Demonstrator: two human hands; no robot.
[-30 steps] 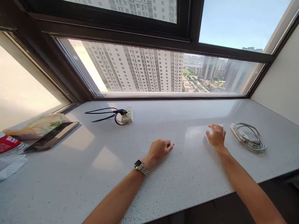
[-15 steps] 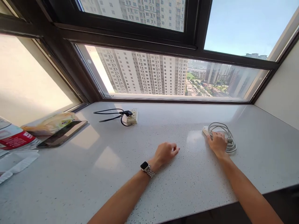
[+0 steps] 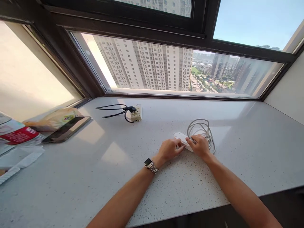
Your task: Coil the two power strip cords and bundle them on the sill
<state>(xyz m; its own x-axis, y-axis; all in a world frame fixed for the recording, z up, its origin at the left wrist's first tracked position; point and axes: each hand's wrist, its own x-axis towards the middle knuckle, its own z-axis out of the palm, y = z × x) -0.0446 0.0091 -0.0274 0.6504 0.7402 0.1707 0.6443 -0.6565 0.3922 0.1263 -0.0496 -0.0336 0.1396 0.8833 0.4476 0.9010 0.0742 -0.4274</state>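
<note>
A white power strip (image 3: pixel 181 139) with its grey cable coiled (image 3: pixel 201 129) behind it lies on the pale speckled sill (image 3: pixel 166 183), near the middle. My right hand (image 3: pixel 199 145) rests on the strip's right end and the cable, fingers curled over them. My left hand (image 3: pixel 169 149), with a metal watch (image 3: pixel 150 165) on its wrist, touches the strip's near left edge with bent fingers. Both forearms reach in from the front edge.
A second white power strip (image 3: pixel 137 113) with a black plug and black cable (image 3: pixel 111 110) lies near the window. At the left sit a dark phone (image 3: pixel 66 129), a snack bag (image 3: pixel 54 117), a red-labelled bottle (image 3: pixel 16 134) and white wrappers (image 3: pixel 21 161). A wall stands at the right.
My right hand reached the white power strip at the right and slid it left to the middle of the sill. My left hand shifted slightly and now touches the strip.
</note>
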